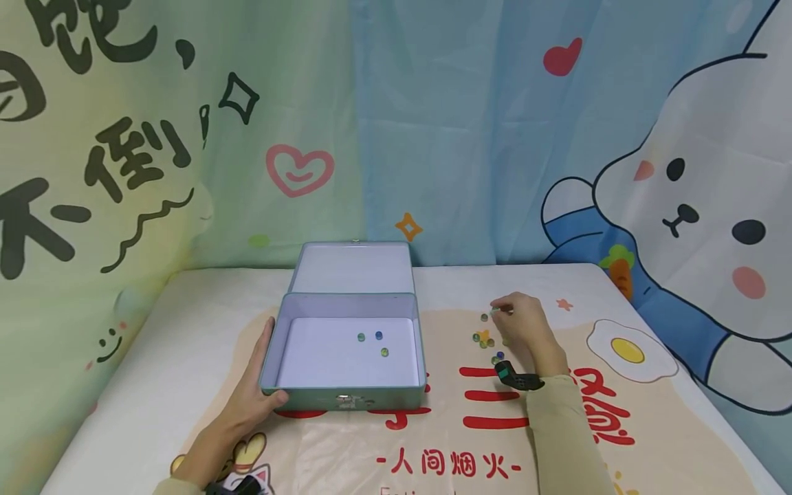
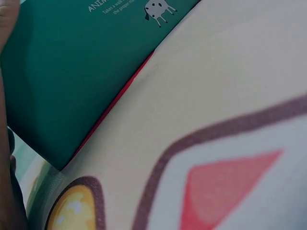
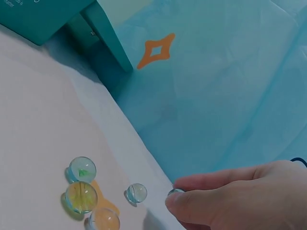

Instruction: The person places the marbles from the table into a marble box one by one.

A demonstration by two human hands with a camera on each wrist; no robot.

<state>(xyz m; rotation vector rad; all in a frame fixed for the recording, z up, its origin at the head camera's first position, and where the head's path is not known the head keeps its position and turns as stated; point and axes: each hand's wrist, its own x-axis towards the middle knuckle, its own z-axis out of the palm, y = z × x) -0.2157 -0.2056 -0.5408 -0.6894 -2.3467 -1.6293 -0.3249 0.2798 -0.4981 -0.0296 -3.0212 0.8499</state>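
Note:
A green tin box (image 1: 396,399) stands on the table with its lid (image 1: 353,268) tipped back. Inside lie a blue marble (image 1: 379,335) and two greenish marbles, one of them (image 1: 384,352) nearer the front. My left hand (image 1: 250,395) grips the box at its left side, thumb round the front corner. To the right of the box, my right hand (image 1: 526,330) pinches a clear glass marble (image 3: 175,191) between thumb and index finger. Close by on the cloth are a lone clear marble (image 3: 137,193), a yellow marble (image 3: 81,197) and several others.
The printed tablecloth (image 1: 334,454) bears red characters and a fried-egg picture (image 1: 631,349). Behind the table hangs a printed curtain (image 1: 445,151). A dark band with a small device (image 1: 518,378) is worn on the right wrist.

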